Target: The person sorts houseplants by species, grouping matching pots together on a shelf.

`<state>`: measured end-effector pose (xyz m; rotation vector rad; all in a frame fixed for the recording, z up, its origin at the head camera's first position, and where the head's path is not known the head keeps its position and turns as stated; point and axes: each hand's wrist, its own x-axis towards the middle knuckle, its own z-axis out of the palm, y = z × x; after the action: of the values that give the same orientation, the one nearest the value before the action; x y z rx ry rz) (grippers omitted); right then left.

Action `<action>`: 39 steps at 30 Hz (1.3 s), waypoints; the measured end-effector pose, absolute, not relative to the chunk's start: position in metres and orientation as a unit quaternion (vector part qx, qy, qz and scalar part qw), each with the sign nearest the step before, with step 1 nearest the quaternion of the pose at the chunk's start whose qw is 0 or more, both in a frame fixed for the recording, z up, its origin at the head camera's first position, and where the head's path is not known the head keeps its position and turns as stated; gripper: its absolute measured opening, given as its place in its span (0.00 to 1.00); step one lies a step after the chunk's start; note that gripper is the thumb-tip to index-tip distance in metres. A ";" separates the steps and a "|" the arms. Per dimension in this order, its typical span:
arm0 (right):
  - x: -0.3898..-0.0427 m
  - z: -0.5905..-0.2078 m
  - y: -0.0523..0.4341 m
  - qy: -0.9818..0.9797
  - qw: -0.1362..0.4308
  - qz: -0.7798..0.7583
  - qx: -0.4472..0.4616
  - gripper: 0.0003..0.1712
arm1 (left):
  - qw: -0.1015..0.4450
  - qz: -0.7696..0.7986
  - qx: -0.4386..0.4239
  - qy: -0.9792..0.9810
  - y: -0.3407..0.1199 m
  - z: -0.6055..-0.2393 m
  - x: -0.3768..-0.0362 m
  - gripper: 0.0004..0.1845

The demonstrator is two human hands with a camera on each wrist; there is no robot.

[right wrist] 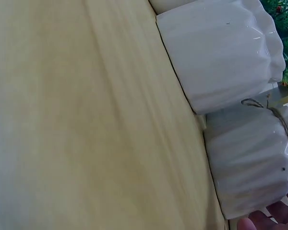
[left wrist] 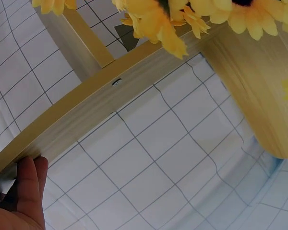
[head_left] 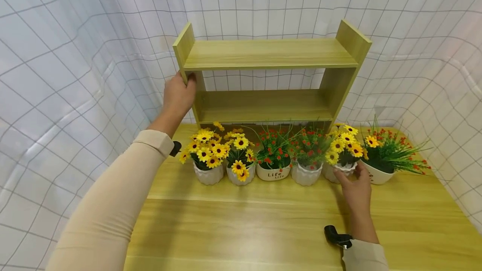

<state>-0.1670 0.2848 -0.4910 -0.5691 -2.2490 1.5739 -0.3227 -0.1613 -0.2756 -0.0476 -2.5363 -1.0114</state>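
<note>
Pot [head_left: 273,173] – "Life", shelf [head_left: 263,78], hands [head_left: 357,189]

backdrop: white cloth with a grey grid [head_left: 75,53] hangs behind and to both sides
table: pale wood tabletop [head_left: 241,225]
left pots: two ribbed white pots of yellow daisies [head_left: 211,154]
middle pots: "Life" pot [head_left: 273,172] and a ribbed pot [head_left: 306,173], both red-flowered
far right: white bowl pot with grassy greenery [head_left: 384,158]

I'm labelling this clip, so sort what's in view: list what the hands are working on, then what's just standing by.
In hand:
- wooden shelf, its left side panel gripped by the left hand
- yellow-flower pot, fifth in the row, touched by the right hand

Standing by:
- two yellow-flower pots at the left
- "Life" pot
- red-flower pot
- rightmost pot
- table
- grid curtain
</note>
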 end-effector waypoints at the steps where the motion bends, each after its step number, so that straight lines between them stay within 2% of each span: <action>1: -0.168 -0.492 0.284 -0.788 0.172 0.556 -0.199 0.49 | 0.203 -0.360 -0.017 -0.910 -0.161 -0.276 -0.323 0.24; 9: -0.176 -0.501 0.278 -0.761 0.209 0.582 -0.196 0.48 | 0.192 -0.351 -0.011 -0.917 -0.159 -0.276 -0.323 0.25; 26: -0.183 -0.509 0.271 -0.736 0.215 0.597 -0.236 0.52 | 0.171 -0.349 0.011 -0.921 -0.156 -0.274 -0.322 0.24; 39: -0.181 -0.510 0.268 -0.724 0.239 0.597 -0.249 0.49 | 0.167 -0.355 0.019 -0.920 -0.157 -0.274 -0.322 0.24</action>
<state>-0.1808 0.2677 -0.5099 -0.6819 -1.9823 1.6349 -0.3221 -0.1574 -0.2744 0.0542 -2.6180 -1.0105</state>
